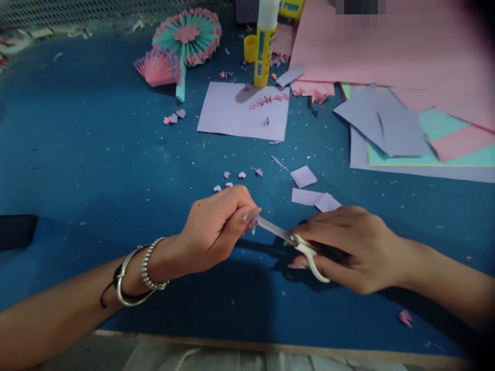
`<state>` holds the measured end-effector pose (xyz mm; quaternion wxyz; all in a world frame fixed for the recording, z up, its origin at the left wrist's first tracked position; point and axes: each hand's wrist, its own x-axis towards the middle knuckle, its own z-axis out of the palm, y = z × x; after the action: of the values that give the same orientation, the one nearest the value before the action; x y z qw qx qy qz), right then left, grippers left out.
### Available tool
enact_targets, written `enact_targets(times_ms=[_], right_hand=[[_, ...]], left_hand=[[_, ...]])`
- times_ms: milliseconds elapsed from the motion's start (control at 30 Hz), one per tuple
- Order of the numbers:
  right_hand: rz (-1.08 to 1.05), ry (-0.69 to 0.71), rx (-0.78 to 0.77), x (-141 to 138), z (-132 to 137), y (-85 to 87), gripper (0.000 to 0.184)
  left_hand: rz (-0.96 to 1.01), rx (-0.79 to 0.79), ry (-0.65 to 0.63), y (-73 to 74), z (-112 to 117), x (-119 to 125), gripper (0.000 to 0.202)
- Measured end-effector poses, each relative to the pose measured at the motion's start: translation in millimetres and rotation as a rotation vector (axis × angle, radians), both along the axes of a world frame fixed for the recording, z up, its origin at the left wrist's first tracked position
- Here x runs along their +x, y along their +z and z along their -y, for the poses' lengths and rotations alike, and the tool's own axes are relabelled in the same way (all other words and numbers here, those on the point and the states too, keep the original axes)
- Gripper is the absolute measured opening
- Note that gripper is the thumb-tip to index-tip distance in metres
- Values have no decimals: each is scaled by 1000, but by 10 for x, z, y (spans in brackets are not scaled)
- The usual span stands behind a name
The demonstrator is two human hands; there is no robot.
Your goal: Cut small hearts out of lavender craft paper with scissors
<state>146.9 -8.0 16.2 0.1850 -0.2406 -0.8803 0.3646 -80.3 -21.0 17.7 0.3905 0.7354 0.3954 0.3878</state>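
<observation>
My left hand [224, 226] is closed in a pinch on a small piece of lilac paper [254, 220], which is mostly hidden by the fingers. White-handled scissors [309, 253] are gripped in my right hand [353, 250], and their blades point left to the paper at my left fingertips. Whether the blades are apart is hard to make out. Just beyond my left hand lie several tiny lilac paper hearts [242, 175]. Near my right hand are a lilac paper square [303, 176] and a lilac strip [306, 196] with another piece overlapping it.
A glue stick [264, 56] stands on a lilac sheet [224, 111], its yellow cap [250, 49] beside it. Pleated paper fans [191, 44] lie at the back left. Coloured sheets [359, 46] cover the back right. A dark object [17, 232] sits at the left edge.
</observation>
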Motion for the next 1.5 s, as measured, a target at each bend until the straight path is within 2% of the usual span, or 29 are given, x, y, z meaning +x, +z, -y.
enact_targets(times_ms=[800,967,1133,1333,1500], right_hand=[[22,18,8,8,2,-5,8],[39,37,9,16,5,-12,8],[18,27,-2,10,0,0,9],[7,32,-152,21,-65,23,7],[-1,73,-254,44,-115,25,13]], left_hand=[[-7,27,15,4,-8,-2,27],[15,46,70,-11,-6,-10,26],[3,47,68,-10,-16,-7,28],[-3,31,65,-6,-27,-11,27],[0,27,76,-15,-27,-9,28]])
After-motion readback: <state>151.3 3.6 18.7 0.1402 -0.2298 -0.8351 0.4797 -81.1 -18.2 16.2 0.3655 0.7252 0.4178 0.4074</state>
